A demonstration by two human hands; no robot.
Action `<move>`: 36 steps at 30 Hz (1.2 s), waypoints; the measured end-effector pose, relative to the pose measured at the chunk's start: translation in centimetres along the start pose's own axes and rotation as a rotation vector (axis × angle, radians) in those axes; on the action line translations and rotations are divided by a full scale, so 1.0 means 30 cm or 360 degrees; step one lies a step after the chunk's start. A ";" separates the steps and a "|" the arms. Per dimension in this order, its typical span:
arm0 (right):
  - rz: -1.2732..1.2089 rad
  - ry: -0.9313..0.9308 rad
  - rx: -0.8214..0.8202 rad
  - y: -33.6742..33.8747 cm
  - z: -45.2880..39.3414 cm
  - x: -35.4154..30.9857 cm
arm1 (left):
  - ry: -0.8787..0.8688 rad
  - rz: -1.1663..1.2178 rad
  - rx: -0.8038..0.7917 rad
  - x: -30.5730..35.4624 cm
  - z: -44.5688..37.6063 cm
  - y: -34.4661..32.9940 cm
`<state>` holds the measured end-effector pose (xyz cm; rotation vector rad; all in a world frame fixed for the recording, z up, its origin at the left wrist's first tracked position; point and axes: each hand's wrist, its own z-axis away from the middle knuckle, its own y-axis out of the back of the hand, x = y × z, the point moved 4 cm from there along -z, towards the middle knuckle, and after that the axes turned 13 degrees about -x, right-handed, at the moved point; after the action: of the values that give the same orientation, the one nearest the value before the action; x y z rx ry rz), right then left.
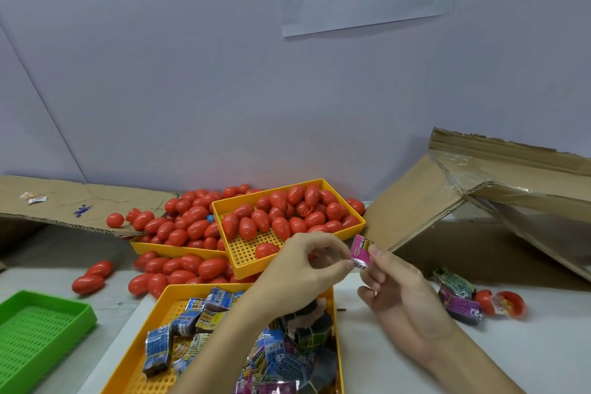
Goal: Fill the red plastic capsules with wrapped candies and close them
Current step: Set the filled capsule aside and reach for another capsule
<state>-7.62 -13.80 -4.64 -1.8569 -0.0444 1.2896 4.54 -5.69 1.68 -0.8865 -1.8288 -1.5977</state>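
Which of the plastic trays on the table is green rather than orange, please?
The perforated green plastic tray at the near left corner, which looks empty. The three orange plastic trays hold goods: two hold red capsules, the nearest wrapped candies.

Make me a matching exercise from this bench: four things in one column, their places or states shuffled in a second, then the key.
Things
1. pink candy
2. green tray
3. open capsule
4. blue packs

Places or states
A. lies on the table at far right, in halves
B. pinched between the left hand and right hand
C. piled in the near yellow tray
D. sits at the left edge, nothing in it

Pairs: 1-B, 2-D, 3-A, 4-C
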 end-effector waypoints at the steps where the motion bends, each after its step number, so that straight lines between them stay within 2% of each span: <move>1: 0.0004 -0.0007 -0.0019 -0.002 0.001 0.001 | -0.0015 -0.0037 0.0013 -0.002 -0.002 0.002; 5: -0.0016 -0.0060 -0.0092 -0.007 0.006 0.005 | 0.0001 -0.0190 0.0069 -0.023 -0.005 0.016; 8: 0.0095 -0.0029 0.0019 0.000 0.007 0.001 | 0.0013 -0.0313 0.0088 -0.030 -0.001 0.037; 10: 0.0407 0.0068 0.0089 0.009 0.013 -0.009 | 0.0016 -0.0345 0.0079 -0.031 0.002 0.048; 13: 0.1152 0.0317 0.0120 0.005 0.022 -0.041 | 0.0039 -0.0351 0.0039 -0.033 0.007 0.061; 18: 0.1818 0.0558 -0.0203 -0.068 0.034 -0.030 | 0.0072 -0.0399 -0.0127 -0.029 0.008 0.062; 23: 0.1972 0.0755 -0.0210 -0.099 0.044 -0.039 | 0.0104 -0.0436 -0.0271 -0.021 0.007 0.048; 36: 0.2241 0.0863 -0.0188 -0.097 0.049 -0.042 | 0.0210 -0.0368 -0.0442 -0.008 0.017 0.046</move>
<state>-8.14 -11.63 -1.95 -2.2837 1.7549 1.5100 5.75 -5.10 2.29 -0.6831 -1.6929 -2.0411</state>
